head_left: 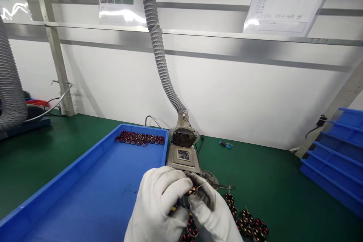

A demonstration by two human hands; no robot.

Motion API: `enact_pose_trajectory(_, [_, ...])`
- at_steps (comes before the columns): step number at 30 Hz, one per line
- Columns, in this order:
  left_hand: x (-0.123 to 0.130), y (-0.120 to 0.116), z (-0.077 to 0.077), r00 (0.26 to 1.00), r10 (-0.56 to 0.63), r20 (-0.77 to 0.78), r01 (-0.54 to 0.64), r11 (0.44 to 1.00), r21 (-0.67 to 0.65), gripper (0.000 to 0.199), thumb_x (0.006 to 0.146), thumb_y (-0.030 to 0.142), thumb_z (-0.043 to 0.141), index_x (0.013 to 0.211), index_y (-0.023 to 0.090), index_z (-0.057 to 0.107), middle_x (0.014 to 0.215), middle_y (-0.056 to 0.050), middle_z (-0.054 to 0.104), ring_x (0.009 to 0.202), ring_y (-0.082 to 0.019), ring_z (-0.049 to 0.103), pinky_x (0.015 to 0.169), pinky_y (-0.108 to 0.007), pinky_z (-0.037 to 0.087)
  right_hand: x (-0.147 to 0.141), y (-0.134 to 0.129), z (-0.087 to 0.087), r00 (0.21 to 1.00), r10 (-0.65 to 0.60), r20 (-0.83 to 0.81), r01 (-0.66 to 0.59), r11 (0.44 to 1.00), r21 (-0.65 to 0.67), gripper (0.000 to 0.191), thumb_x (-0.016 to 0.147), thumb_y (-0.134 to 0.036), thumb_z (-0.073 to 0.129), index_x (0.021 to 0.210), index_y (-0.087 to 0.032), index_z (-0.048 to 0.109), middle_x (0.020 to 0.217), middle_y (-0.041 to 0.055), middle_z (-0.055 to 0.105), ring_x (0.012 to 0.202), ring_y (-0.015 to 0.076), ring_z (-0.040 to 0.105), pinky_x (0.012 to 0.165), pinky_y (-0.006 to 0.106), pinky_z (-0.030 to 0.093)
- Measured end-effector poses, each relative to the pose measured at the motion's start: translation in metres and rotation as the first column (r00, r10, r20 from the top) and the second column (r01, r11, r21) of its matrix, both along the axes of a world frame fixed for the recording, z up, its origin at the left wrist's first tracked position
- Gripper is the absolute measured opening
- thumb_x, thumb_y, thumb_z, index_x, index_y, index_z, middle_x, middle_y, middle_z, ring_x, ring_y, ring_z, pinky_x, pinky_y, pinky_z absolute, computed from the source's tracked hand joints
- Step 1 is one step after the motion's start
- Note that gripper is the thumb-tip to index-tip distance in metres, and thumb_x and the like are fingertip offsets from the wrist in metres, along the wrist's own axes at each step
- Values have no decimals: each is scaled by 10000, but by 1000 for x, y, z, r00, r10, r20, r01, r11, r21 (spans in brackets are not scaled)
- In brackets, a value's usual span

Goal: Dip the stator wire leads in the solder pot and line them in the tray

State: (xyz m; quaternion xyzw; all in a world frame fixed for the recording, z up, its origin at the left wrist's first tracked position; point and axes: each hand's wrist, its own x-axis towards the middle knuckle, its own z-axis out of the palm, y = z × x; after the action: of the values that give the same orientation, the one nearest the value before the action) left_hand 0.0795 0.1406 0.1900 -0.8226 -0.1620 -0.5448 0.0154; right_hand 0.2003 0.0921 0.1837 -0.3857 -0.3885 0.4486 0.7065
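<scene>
My left hand [160, 206] and my right hand [214, 211], both in white gloves, meet at the bottom centre. Between their fingertips they pinch a small copper-wound motor stator [193, 190], mostly covered by the gloves. Dirt darkens the fingertips of the right glove. Beyond the fingers stands a metal solder pot [183, 159] with a shiny square opening. More stators [193, 227] show below and between my hands. Another loose group of wound stators [246, 221] lies on the green table to the right of my right hand.
A large blue tray [93, 185] lies on the left, with rows of stators [140, 138] at its far end. A grey extraction hose [159, 45] hangs to a hood [183, 136] behind the pot. Pliers [225, 144] lie at the back; stacked blue trays [334, 162] stand right.
</scene>
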Motion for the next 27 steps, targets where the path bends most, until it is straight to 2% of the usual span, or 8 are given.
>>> enact_pose_trajectory(2, [-2, 1, 1, 999, -26, 20, 26, 999, -32, 274, 788, 95, 495, 1037, 209, 521, 918, -38, 676, 843, -200, 618, 741, -352, 489, -4, 4, -4, 999, 44, -14, -45, 999, -19, 398, 569, -472, 785, 866, -217, 713, 851, 78, 720, 873, 273, 657, 797, 415, 526])
enact_pose_trajectory(7, [-10, 5, 7, 967, -254, 25, 253, 937, -241, 185, 903, 355, 517, 1038, 247, 581, 924, -37, 663, 851, -159, 622, 753, -265, 504, 11, 6, -18, 987, 151, -47, -153, 987, -45, 314, 634, -440, 749, 876, -245, 709, 660, 49, 685, 746, 260, 671, 675, 424, 552])
enact_pose_trajectory(13, [-12, 11, 7, 899, -346, 269, 427, 829, -361, 450, 903, 531, 407, 739, 197, 661, 742, -56, 681, 741, -191, 634, 749, -304, 511, 7, 6, -28, 963, 237, -128, -240, 971, -5, 270, 681, -362, 733, 918, -242, 686, 764, 48, 705, 708, 214, 671, 649, 365, 550])
enact_pose_trajectory(16, [-20, 14, 5, 847, -271, 458, 499, 704, -506, 264, 869, 364, 505, 729, 208, 666, 772, -36, 677, 790, -192, 629, 703, -276, 524, 5, 8, -30, 951, 299, -75, -300, 954, -6, 334, 721, -465, 667, 990, -267, 663, 848, 62, 713, 754, 227, 678, 667, 399, 544])
enact_pose_trajectory(18, [-24, 13, 6, 854, -231, 467, 500, 611, -613, 134, 767, 232, 574, 839, 227, 687, 935, -30, 682, 920, -208, 618, 796, -298, 518, 7, 11, -31, 952, 304, -42, -305, 952, -5, 352, 725, -500, 644, 997, -277, 660, 848, 61, 716, 793, 241, 677, 696, 423, 537])
enact_pose_trajectory(21, [-20, 9, 9, 880, -320, 352, 474, 540, -695, 332, 623, 149, 649, 943, 223, 697, 1074, -49, 660, 986, -241, 600, 892, -348, 482, 10, 18, -32, 959, 283, -8, -283, 959, 5, 360, 681, -497, 682, 958, -266, 678, 831, 60, 716, 827, 255, 666, 750, 433, 524])
enact_pose_trajectory(24, [-6, 5, 8, 801, -386, 458, 598, 475, -645, 180, 637, 105, 589, 724, 198, 717, 813, -34, 703, 778, -185, 634, 732, -262, 517, 8, 20, -29, 962, 274, 8, -274, 962, 5, 342, 639, -462, 729, 911, -257, 693, 819, 62, 714, 826, 256, 659, 770, 421, 519])
enact_pose_trajectory(27, [-4, 9, 2, 704, -297, 645, 704, 415, -577, 151, 626, 86, 556, 609, 178, 675, 642, -14, 671, 628, -156, 611, 602, -230, 512, 3, 14, -25, 961, 274, -32, -274, 962, 0, 309, 656, -477, 716, 890, -275, 696, 841, 62, 715, 812, 240, 665, 761, 411, 520])
